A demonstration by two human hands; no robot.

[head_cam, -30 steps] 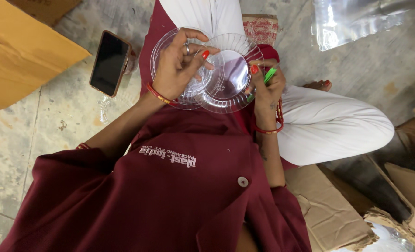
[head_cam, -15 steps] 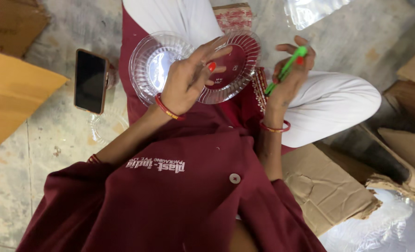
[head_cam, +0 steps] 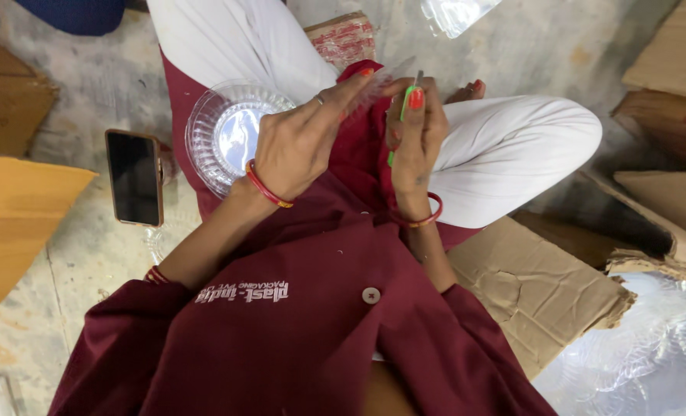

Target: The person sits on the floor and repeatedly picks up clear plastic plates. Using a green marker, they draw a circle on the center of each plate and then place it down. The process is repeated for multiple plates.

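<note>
My left hand (head_cam: 300,142) pinches a clear plastic plate (head_cam: 380,83) by its rim; the plate is turned nearly edge-on, so little of it shows. My right hand (head_cam: 418,135) grips a small green-handled cutter (head_cam: 406,104), its thin metal tip up against that plate's edge. A second clear ribbed plate (head_cam: 223,131) lies flat on my maroon lap, just left of my left hand. Both wrists wear red bangles.
A dark phone (head_cam: 133,177) lies on the concrete floor to the left, beside cardboard sheets (head_cam: 11,223). Flattened cardboard (head_cam: 536,285) sits at the right, with a heap of clear plastic ware (head_cam: 643,347) at the bottom right. A red-printed packet (head_cam: 343,35) lies at the top.
One plate has come down onto my lap. My left hand has tilted the other plate on edge, and my right hand has brought the green cutter to its rim. The view has shifted.
</note>
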